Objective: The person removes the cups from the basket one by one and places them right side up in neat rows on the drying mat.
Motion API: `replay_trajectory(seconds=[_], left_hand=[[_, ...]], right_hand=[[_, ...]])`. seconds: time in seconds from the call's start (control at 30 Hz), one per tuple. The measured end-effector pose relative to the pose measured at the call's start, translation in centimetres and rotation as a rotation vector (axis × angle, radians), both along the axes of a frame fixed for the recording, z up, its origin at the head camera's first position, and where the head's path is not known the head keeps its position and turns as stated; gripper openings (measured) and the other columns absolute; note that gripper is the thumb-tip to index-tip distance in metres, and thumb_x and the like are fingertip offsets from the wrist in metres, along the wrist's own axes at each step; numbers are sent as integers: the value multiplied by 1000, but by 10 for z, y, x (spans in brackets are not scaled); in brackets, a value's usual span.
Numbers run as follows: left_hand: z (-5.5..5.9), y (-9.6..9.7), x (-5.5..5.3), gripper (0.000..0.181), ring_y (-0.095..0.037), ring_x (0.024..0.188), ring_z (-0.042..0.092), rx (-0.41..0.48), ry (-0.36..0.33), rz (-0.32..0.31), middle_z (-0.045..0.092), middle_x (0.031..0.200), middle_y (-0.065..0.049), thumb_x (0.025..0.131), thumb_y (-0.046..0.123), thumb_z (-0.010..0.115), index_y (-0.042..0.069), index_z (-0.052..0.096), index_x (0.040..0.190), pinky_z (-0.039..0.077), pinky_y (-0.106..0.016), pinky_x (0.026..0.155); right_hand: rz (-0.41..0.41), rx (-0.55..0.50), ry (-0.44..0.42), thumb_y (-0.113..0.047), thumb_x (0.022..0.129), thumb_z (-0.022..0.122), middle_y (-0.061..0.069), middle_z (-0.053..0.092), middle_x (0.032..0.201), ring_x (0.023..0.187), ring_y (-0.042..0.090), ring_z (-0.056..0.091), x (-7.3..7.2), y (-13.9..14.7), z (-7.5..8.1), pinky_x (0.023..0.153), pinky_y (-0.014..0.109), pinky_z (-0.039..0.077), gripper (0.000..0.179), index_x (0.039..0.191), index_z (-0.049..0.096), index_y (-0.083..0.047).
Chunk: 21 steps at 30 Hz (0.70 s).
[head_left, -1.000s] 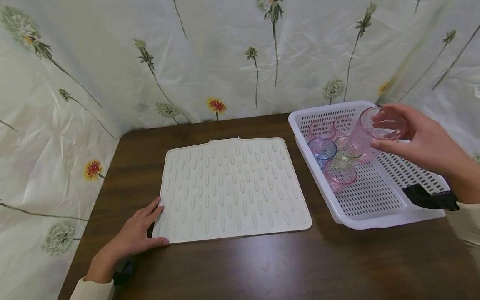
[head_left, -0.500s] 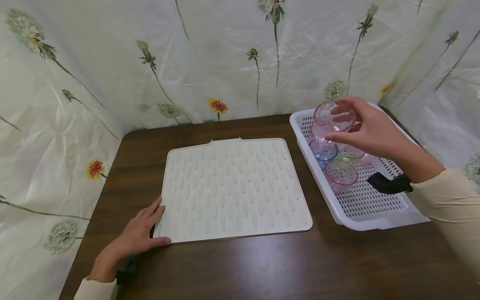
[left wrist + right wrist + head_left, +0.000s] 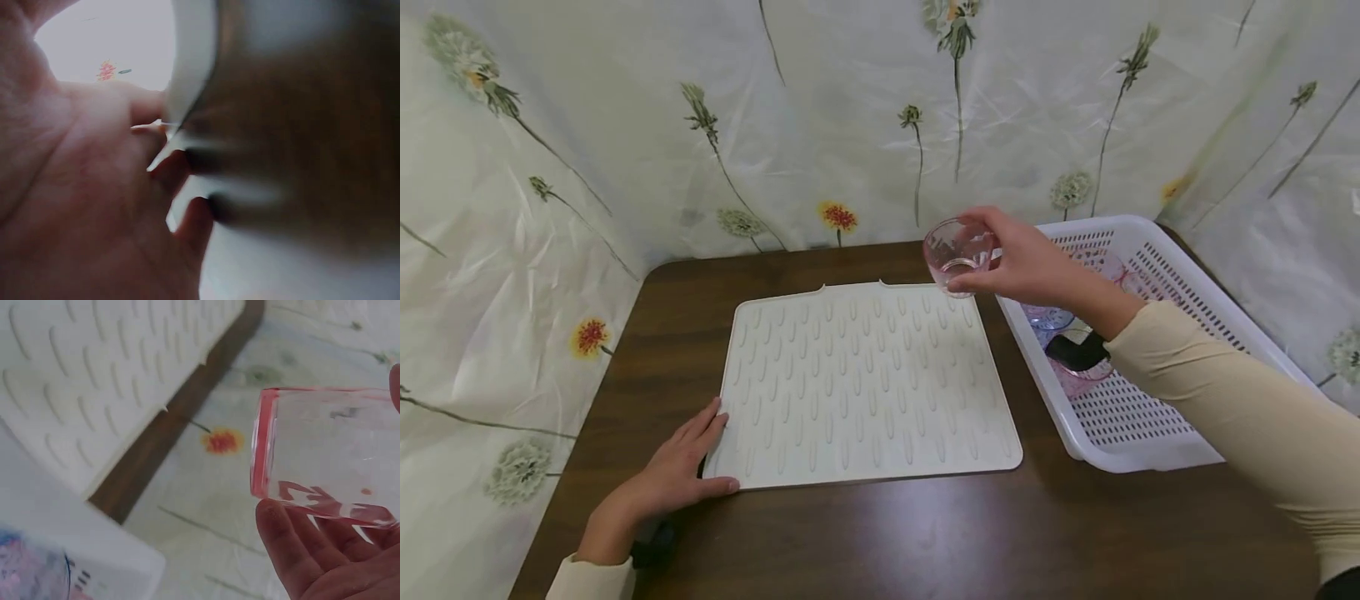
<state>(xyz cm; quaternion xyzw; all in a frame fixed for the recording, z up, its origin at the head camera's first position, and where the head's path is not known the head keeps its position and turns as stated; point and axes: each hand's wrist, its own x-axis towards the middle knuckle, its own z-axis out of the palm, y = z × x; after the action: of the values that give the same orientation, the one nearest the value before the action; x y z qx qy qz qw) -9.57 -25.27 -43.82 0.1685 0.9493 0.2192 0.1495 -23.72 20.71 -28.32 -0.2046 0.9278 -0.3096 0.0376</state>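
My right hand (image 3: 1037, 262) grips a clear pink-tinted drinking glass (image 3: 953, 254) between thumb and fingers. It holds the glass over the far right corner of a white ridged drying mat (image 3: 865, 375). In the right wrist view the glass (image 3: 331, 450) lies sideways across the picture, its red-pink edge toward the left. At the mat's near left corner rests my left hand (image 3: 666, 462), fingers extended along the left edge and thumb at the front edge. The left wrist view is blurred, with the palm (image 3: 81, 187) filling much of it.
A white perforated plastic basket (image 3: 1105, 462) stands right of the mat, holding several tinted glasses, among them a blue one (image 3: 1047, 317) and a pink one (image 3: 1078, 385). My right forearm passes over it, hiding part. A flower-printed sheet (image 3: 850, 125) hangs behind the dark wooden table (image 3: 850, 542).
My right hand has carried the pink glass leftward out from over the basket to the mat's far right corner. The left hand has stayed at the mat's near left corner.
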Motion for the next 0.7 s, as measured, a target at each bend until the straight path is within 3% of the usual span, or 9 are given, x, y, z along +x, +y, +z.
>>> replay_trajectory(seconds=[0.2,0.47,0.7], left_hand=[[4,3,-4,99,-51,144,27,14,-12,3,18,163,-27,81,48,76,-7,32,151,31,-67,110],[-5,5,1,95,-51,141,34,20,40,17,26,160,-28,77,48,80,-6,42,145,35,-67,107],[-6,1,2,94,-51,142,32,35,58,31,24,160,-29,78,46,80,-7,41,145,34,-68,107]], right_hand=[[74,3,-50,-39,80,83,11,54,142,110,28,63,-11,-33,-26,91,47,53,89,149,34,-11],[171,-5,-98,-41,79,83,10,58,139,123,27,58,-13,-71,-58,98,45,51,84,144,36,-14],[150,-67,-133,-42,80,81,7,58,138,125,24,56,-30,-104,-70,98,42,52,86,146,34,-13]])
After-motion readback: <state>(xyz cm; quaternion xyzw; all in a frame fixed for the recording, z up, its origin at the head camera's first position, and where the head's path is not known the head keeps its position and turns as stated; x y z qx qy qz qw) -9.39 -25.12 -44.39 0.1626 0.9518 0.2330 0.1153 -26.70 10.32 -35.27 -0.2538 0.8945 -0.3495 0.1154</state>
